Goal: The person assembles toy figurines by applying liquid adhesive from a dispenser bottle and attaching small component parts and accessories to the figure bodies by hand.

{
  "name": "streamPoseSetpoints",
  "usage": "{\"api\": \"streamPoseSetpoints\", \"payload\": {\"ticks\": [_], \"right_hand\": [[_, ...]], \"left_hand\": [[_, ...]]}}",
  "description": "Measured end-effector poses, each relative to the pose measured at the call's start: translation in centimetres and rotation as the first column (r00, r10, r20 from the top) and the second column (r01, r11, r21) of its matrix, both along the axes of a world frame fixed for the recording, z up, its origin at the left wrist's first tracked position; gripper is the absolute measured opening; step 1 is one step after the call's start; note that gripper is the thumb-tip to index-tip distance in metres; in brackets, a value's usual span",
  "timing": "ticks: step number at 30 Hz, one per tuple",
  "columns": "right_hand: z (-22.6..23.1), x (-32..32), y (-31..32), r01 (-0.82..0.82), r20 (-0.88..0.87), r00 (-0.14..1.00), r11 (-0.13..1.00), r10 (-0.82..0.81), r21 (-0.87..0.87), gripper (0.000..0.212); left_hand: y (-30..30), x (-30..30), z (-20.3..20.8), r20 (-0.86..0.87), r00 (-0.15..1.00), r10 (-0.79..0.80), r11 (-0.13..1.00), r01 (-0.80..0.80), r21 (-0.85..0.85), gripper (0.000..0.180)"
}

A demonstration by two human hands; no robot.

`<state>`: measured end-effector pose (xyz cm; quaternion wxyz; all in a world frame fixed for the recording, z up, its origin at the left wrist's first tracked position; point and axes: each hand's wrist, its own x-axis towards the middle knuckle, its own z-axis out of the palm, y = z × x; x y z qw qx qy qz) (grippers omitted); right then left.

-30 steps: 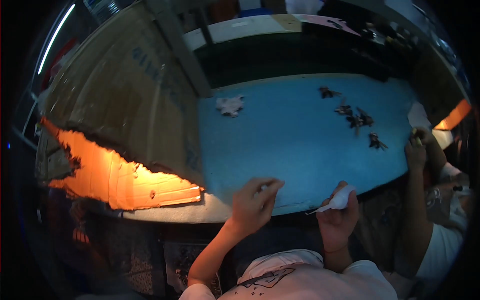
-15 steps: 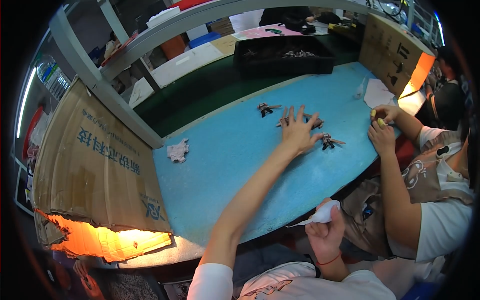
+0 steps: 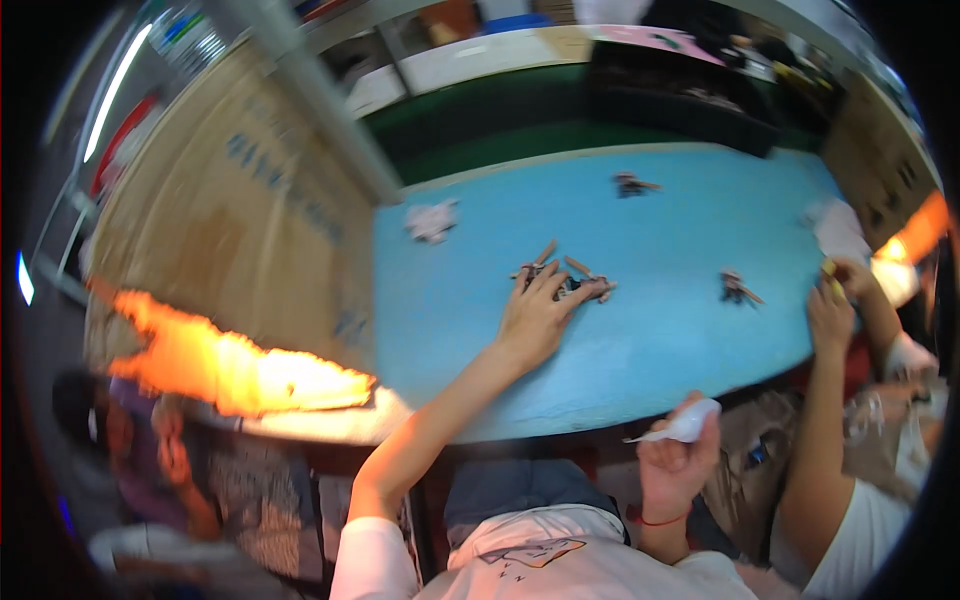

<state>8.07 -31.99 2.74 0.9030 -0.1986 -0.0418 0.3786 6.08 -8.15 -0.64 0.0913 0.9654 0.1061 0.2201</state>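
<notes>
On the blue tabletop [image 3: 450,330], my left hand [image 3: 533,325] bends its fingers over a cluster of small dark-and-brown figure-like pieces [image 3: 598,290]. Their tan stick-like parts poke out beyond my fingertips; the palm side is hidden. My right hand [image 3: 672,475], at the near edge, is wrapped round a small white squeeze bottle [image 3: 690,425] whose thin nozzle points left. One similar figure-like piece [image 3: 630,184] lies farther back, and another figure-like piece [image 3: 736,288] rests to the right. Motion blur softens their details.
A crumpled pale cloth [image 3: 431,221] lies at the left beside a tall cardboard panel [image 3: 220,240]. Behind the table stands a black bin [image 3: 680,90]. At the right are a co-worker's hands [image 3: 830,315], white paper [image 3: 840,232] and a cardboard box [image 3: 880,165], lit orange inside.
My left hand has drawn some of the figure-like pieces left and nearer, its spread fingers now curled over them. The view has turned rightward. My right hand still holds the bottle.
</notes>
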Motion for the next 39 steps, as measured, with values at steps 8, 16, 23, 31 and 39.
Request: {"api": "streamPoseSetpoints", "payload": {"ticks": [8, 16, 23, 31, 39], "right_hand": [[-0.1, -1.3, 0.8, -0.17, -0.055, 0.982, 0.97, 0.183, 0.176, 0.032], [1.0, -0.7, 4.0, -0.337, 0.044, 0.941, 0.94, 0.335, 0.042, 0.046], [1.5, -1.5, 4.8, -0.366, 0.045, 0.93, 0.929, 0.364, 0.06, 0.047], [2.1, -2.7, 4.8, -0.434, 0.083, 0.9, 0.898, 0.428, 0.074, 0.043], [3.1, -4.5, 5.0, -0.432, 0.084, 0.898, 0.902, 0.431, -0.015, 0.041]], "left_hand": [[2.2, -1.3, -8.4, 0.263, 0.821, 0.507, 0.679, -0.193, -0.708, 0.034], [1.9, -0.6, -5.9, 0.158, 0.921, 0.355, 0.899, -0.383, 0.211, 0.027], [2.2, 1.6, -4.0, 0.496, 0.809, 0.316, 0.903, -0.416, 0.103, 0.023], [-2.1, -7.9, 4.9, 0.494, 0.661, 0.565, 0.468, 0.236, -0.852, 0.022], [-9.8, -17.3, 4.4, 0.298, 0.712, 0.635, -0.096, 0.456, -0.885, 0.029]]}}
